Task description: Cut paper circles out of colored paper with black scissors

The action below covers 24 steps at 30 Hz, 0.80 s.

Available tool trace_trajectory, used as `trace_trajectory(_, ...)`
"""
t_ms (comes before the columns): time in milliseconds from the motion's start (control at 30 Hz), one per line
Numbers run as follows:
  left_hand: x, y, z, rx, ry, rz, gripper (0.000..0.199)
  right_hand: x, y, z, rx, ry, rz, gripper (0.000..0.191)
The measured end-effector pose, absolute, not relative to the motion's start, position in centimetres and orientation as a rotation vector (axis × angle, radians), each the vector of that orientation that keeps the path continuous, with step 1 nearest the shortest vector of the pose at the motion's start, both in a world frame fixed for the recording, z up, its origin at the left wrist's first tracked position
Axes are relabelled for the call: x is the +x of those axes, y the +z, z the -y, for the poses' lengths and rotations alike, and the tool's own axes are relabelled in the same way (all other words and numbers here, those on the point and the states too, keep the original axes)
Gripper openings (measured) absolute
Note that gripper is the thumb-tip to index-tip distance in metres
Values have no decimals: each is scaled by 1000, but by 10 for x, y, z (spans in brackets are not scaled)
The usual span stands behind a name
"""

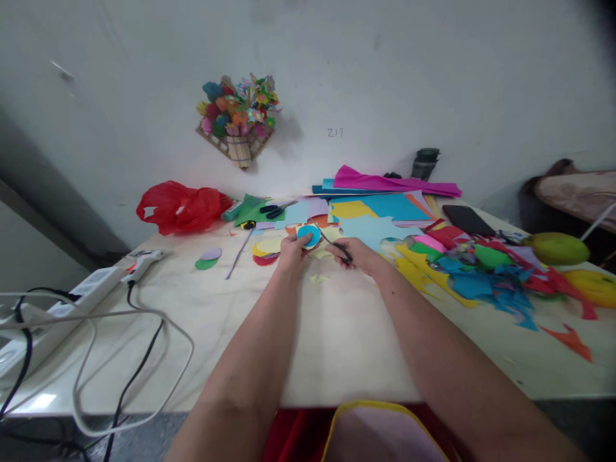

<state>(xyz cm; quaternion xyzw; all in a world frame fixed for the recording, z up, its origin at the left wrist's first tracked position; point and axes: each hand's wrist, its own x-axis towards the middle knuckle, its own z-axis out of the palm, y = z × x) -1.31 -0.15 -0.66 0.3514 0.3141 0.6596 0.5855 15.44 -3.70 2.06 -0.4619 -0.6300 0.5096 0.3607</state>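
Between thumb and fingers, my left hand (pixel 291 252) grips a blue paper circle (pixel 308 236) with a pale paper edge showing around it. My right hand (pixel 356 253) is closed on the dark handles of a pair of scissors (pixel 342 251), whose blades point up and left to the circle's right edge. Whether the blades are apart is too small to tell. Just left of my left hand lie yellow and red paper circles (pixel 265 258). Small pale yellow scraps (pixel 319 278) rest on the table below my hands.
Coloured paper sheets (pixel 380 208) lie behind my hands. At right are a heap of paper scraps (pixel 495 276), a phone (pixel 468 220) and yellow-green fruit (pixel 556 248). At left stand a red plastic bag (pixel 183 206), a power strip (pixel 91 289) and loose cables (pixel 190 350). Other scissors (pixel 278 209) lie behind.
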Motion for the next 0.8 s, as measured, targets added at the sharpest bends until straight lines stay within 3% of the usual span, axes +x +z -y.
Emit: trace_trajectory(800,-11,-1,8,825,1501,-744,30,155,17,34,-1188,1300,1624,20)
